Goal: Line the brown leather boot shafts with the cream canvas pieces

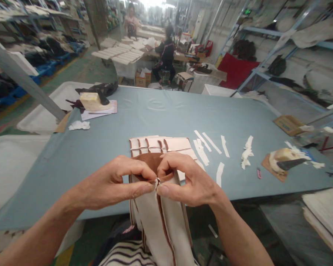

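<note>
A cream piece with brown edging [166, 225] hangs from both hands over the table's near edge, its brown inside showing at the top. My left hand [127, 181] pinches its top edge beside the central brown seam. From the other side of that seam, my right hand [183, 179] pinches the same edge, and the fingertips of both hands nearly meet. Behind the hands, a row of cream pieces with brown edges [180, 144] lies on the blue-green table [166, 114].
Thin white strips [212, 142] and a crumpled white scrap [247, 152] lie to the right. A cream block with a dark handle [283, 160] sits farther right, another block [93, 101] at the back left. Two people [166, 53] are beyond the table.
</note>
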{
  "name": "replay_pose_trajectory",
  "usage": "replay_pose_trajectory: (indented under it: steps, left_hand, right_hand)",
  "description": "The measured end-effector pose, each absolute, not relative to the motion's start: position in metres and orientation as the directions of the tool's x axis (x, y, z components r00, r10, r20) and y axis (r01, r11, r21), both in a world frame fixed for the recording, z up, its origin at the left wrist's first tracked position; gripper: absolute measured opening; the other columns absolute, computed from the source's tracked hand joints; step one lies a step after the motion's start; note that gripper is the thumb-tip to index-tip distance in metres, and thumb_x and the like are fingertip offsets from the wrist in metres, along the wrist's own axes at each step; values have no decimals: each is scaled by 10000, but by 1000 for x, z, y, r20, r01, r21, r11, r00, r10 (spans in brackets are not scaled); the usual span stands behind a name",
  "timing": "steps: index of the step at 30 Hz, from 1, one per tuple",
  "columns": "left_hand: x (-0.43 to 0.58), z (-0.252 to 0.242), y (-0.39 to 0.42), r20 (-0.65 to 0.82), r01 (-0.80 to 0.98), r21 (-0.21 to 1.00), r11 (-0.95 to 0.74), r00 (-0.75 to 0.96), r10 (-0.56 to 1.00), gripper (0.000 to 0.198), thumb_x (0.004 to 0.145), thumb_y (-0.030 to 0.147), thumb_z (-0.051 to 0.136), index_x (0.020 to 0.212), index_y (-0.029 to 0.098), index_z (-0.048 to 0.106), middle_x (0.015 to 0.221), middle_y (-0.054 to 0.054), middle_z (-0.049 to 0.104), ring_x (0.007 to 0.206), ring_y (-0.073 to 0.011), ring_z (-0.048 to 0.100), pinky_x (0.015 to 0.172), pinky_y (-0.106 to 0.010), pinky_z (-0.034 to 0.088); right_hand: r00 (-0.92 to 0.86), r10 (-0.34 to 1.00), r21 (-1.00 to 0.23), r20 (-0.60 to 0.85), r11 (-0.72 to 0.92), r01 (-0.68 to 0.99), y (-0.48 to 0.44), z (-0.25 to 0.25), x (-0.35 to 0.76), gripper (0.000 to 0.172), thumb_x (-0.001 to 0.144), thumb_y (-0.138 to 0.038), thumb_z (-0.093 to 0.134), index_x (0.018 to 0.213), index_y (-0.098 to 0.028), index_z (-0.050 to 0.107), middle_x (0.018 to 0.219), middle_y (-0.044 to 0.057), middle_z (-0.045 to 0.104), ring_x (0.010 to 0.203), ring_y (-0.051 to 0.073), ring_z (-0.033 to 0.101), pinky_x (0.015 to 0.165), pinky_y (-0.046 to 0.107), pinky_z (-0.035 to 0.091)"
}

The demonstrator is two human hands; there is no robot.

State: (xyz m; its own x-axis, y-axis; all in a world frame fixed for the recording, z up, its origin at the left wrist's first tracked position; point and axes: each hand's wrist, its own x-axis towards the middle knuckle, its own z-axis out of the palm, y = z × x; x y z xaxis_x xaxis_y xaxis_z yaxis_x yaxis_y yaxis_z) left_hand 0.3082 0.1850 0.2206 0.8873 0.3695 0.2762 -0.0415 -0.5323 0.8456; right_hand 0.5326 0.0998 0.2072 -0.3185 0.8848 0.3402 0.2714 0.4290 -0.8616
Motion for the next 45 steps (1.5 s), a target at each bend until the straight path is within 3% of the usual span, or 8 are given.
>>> replay_pose_trajectory:
  steps: [6,10,15,17,22,25,33,45]
  left_hand:
    - [301,225,183,300,67,707,-704,873,385,98,1014,142,661,1009,195,743,789,71,748,656,-50,652,661,-107,457]
    - [301,222,176,384,146,528,-836,838,389,148,1031,134,597,1054,189,733,847,45,792,691,-68,712,649,-149,462]
    - [308,219,169,478,201,333,-921,806,348,313,1004,109,471,823,145,723,681,1,739,566,-109,674,561,-227,433]
    - [311,219,168,479,219,367,-904,789,385,296,957,110,486,763,150,706,625,15,694,520,-98,622,539,-216,417]
    - [320,222,165,265,235,762,-604,737,621,214,871,190,523,702,165,652,564,63,588,479,-65,505,479,-146,384]
    - [323,224,165,151,230,873,-430,711,686,206,831,254,527,665,170,617,559,61,533,492,-72,453,456,-153,349]
    - [322,219,169,-103,291,941,-173,734,672,190,808,324,581,712,165,623,596,52,512,522,-88,436,454,-171,339]
    - [317,218,168,-150,306,938,-161,780,608,199,800,339,609,706,165,597,635,39,513,570,-89,428,485,-162,323]
  right_hand:
    - [-333,868,-830,368,468,303,103,211,529,129,883,-169,637,771,-203,584,701,-42,602,636,107,494,642,250,395]
    - [-295,896,-822,332,428,375,104,209,528,100,866,-171,615,770,-197,606,684,-42,607,623,106,495,618,248,379]
    - [-278,907,-811,318,411,415,104,207,528,70,850,-173,602,788,-191,627,702,-29,636,646,112,529,632,249,390]
    - [-256,913,-807,316,401,434,104,207,527,78,845,-180,602,774,-192,629,698,-27,642,656,115,543,651,253,399]
    - [-213,934,-838,286,352,417,104,209,524,101,827,-209,591,728,-199,608,658,-36,624,622,114,521,636,258,381]
    - [-222,950,-893,221,289,346,105,209,522,119,820,-248,598,709,-204,594,622,-47,574,583,108,466,578,250,342]
    - [-246,968,-957,56,122,262,105,203,522,125,794,-268,638,715,-205,565,617,-75,450,567,88,380,532,229,285]
    - [-311,950,-906,-36,100,411,98,207,524,171,870,-245,653,741,-206,548,632,-82,437,566,80,368,542,228,291]
